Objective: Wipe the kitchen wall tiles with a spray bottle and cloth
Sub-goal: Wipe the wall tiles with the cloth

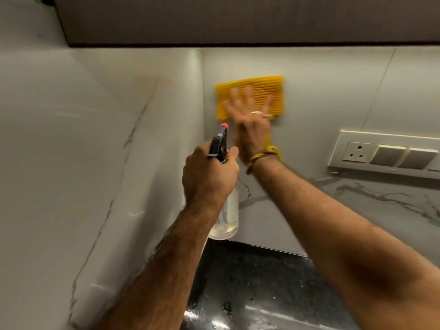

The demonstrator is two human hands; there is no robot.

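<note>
Grey marble-look wall tiles (321,91) fill the corner of this kitchen, with a dark cabinet underside (238,20) running across the top and a black speckled countertop (250,294) near me at the bottom, wet droplets on it. Side wall (71,139) on the left has dark veining running down it. My right hand (250,115) is flat on the yellow cloth (252,91), fingers spread and straight, pressing it against the far wall just right of the corner seam; hand is motion-blurred. Ring on one finger, yellow thread band (264,156) on that wrist. Cloth is ribbed, roughly rectangular, high on the wall, well left of the switch plate (385,151), which sits on the right with a socket and blank rockers. My left hand (209,177) wraps around the neck of the spray bottle (226,217), fingers curled tight, thumb up beside the black trigger head. Red nozzle tip (224,125) points at the far wall, just below the cloth's lower left corner. Bottle body is clear, hangs below my fist, a little liquid in the bottom, held in the air above the countertop and near the corner.
</note>
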